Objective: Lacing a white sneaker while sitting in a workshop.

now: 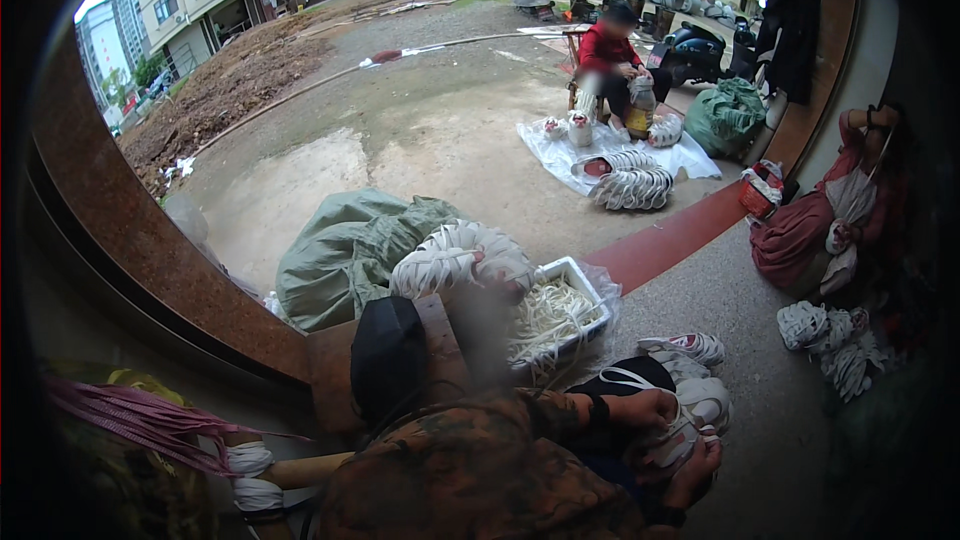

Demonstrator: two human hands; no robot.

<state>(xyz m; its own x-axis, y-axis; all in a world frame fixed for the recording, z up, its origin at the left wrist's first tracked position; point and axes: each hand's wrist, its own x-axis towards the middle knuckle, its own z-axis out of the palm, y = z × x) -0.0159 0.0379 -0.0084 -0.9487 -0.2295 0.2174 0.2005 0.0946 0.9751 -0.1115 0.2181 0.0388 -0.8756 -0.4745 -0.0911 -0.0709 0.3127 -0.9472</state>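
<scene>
A white sneaker (668, 450) with light laces sits low at the right, between my two hands. My left hand (645, 409), a black band at its wrist, is closed in a pinch on a white shoelace (625, 376) that loops above the shoe. Closed on the near right edge of the sneaker is my right hand (695, 472); its exact finger hold is partly hidden. More white shoes (705, 400) are stacked just beyond the hands, one with red trim (695, 347). My camouflage sleeve (480, 470) fills the lower middle.
A white foam box (600, 318) of loose laces stands ahead, beside bundled white shoes (465, 255) and a green sack (335, 255). Pink laces (150, 420) hang at left. One person (612, 50) sits outside among shoes; another (800, 230) works at right.
</scene>
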